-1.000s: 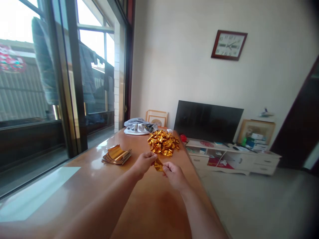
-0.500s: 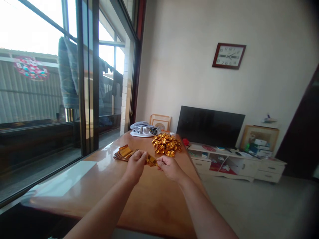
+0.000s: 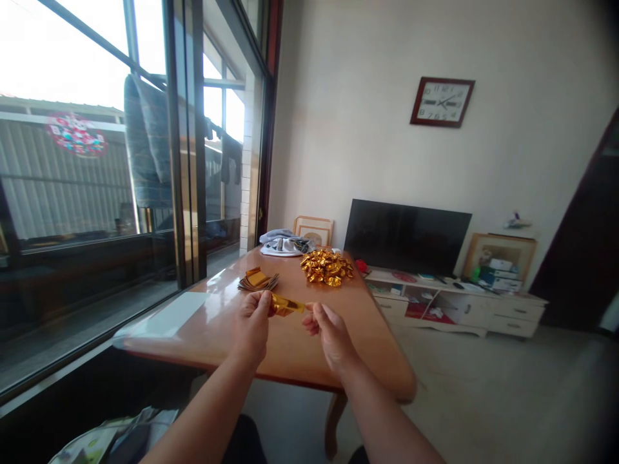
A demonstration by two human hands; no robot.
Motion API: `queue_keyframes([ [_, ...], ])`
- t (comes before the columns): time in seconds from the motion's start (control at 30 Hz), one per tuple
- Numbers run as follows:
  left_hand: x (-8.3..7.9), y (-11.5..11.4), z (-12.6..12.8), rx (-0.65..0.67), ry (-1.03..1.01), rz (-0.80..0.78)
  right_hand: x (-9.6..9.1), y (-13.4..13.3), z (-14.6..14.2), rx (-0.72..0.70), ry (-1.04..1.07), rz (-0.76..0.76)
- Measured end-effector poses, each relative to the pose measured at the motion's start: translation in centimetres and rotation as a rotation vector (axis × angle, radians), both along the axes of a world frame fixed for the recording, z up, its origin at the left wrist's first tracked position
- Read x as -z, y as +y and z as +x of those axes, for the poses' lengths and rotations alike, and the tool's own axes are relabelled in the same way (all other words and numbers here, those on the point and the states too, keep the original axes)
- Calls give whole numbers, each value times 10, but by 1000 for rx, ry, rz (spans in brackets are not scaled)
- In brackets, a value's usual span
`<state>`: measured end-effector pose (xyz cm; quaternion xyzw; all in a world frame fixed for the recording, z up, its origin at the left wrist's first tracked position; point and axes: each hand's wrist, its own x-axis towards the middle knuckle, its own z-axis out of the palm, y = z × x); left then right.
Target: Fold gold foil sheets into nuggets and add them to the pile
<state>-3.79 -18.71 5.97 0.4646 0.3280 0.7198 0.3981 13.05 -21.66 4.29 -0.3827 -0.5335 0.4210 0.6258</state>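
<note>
Between my two hands, above the near part of the wooden table, stretches a partly folded piece of gold foil paper (image 3: 286, 305). My left hand (image 3: 252, 322) pinches its left end between thumb and fingers. At the other end, my right hand (image 3: 329, 330) has thumb and forefinger closed on the tip, the other fingers curled in. Just beyond my left hand lies a stack of gold foil sheets (image 3: 258, 280), its edges fanned out. Farther back and to the right is a heap of folded gold foil pieces (image 3: 326, 267).
The glossy table (image 3: 300, 351) has a rounded right corner. Folded clothes (image 3: 285, 243) lie at its far end, and a pale sheet (image 3: 176, 314) by the window side. Beyond stand a television (image 3: 406, 237) and a white cabinet (image 3: 512, 316). A bag (image 3: 116, 438) sits low at left.
The foil piece is pulled out longer and narrower, with my hands farther apart. The camera view has shifted, so the table's near edge and a table leg now show.
</note>
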Motion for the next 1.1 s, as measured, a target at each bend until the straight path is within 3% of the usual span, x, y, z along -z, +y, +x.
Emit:
queue_keyframes([
  [0.1, 2, -17, 0, 27, -25, 15, 3, -18, -29, -105, 78, 11],
  [0.2, 1, -37, 0, 77, -37, 28, 1, -29, -49, -59, 210, 5],
  [0.3, -1, -57, -5, 139, -60, 48, -3, -37, -53, 25, 225, 54],
  [0.43, 0, -76, -14, 301, -145, 3, -7, -50, -43, 29, 95, 149],
  [0.6, 6, -83, -24, 390, -259, -119, -7, -58, -33, 19, -21, 177],
  [0.87, 9, -87, -27, 356, -275, -178, -5, -58, -32, 19, -51, 168],
  [1.1, 12, -88, -27, 303, -114, -63, -4, -59, -31, 5, 8, 125],
])
